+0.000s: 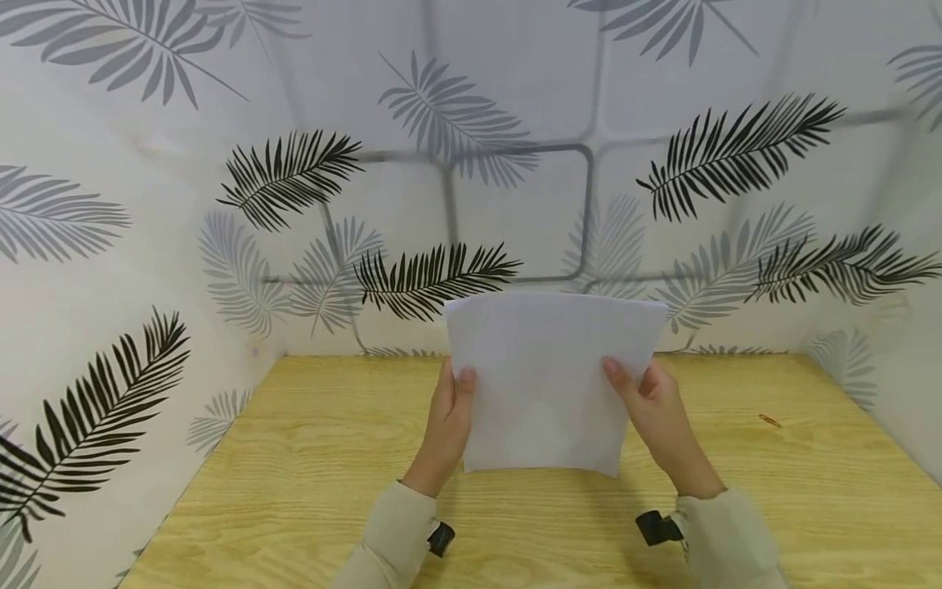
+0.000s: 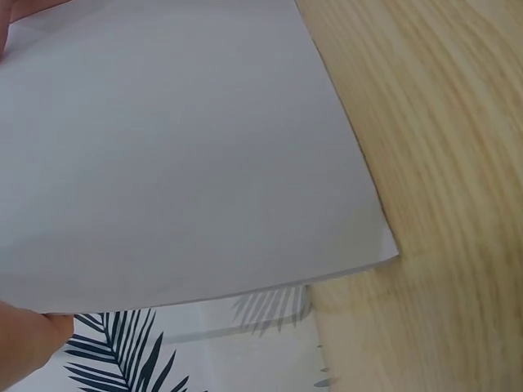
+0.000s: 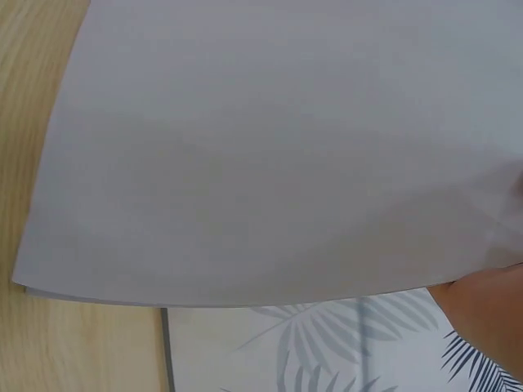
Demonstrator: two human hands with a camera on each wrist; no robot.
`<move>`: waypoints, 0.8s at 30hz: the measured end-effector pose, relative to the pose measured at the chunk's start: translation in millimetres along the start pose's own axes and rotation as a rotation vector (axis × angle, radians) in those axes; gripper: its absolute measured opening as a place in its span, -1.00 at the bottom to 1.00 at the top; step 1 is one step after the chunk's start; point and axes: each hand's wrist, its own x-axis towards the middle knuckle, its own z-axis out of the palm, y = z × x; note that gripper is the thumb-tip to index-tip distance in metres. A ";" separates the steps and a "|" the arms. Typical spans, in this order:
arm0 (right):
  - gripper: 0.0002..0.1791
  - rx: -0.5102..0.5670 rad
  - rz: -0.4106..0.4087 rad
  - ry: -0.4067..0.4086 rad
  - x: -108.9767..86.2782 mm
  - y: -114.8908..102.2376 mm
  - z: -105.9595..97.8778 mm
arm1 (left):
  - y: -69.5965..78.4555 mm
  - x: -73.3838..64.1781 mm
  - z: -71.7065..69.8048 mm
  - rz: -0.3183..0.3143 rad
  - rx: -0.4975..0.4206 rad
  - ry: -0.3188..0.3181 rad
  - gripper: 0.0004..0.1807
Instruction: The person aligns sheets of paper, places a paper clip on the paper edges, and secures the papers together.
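A stack of blank white paper sheets is held up above the table between both hands, its top edge slightly bowed. My left hand grips the left edge, thumb on the near face and the other fingers mostly hidden behind. On the opposite edge my right hand pinches the sheets the same way, its thumb lying further in on the face. The left wrist view shows the paper with a lower corner over the wood. In the right wrist view, thin layered edges show along the side of the paper.
An orange-brown paper clip lies on the wood-grain table, right of the right hand. Behind the table and at both sides stand pale walls with a leaf pattern. Dark straps with small devices sit at both cuffs.
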 end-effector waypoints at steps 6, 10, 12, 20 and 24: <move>-0.66 -0.052 0.014 0.013 -0.7 -0.4 4.6 | -2.9 -1.9 0.5 0.014 0.023 0.005 -0.50; -0.67 -0.084 -0.011 0.049 1.7 -2.9 7.8 | -1.4 -0.2 0.2 0.051 0.031 0.015 -0.53; -0.67 -0.091 -0.020 0.060 3.1 -2.1 9.1 | -0.9 0.2 0.1 0.056 0.033 0.023 -0.54; -0.68 -0.104 0.008 0.025 -0.7 9.6 11.0 | -7.8 -4.6 0.3 0.011 0.071 0.012 -0.54; -0.68 -0.103 0.037 0.022 -3.9 12.7 12.4 | -11.2 -6.4 -0.3 0.018 0.094 0.003 -0.53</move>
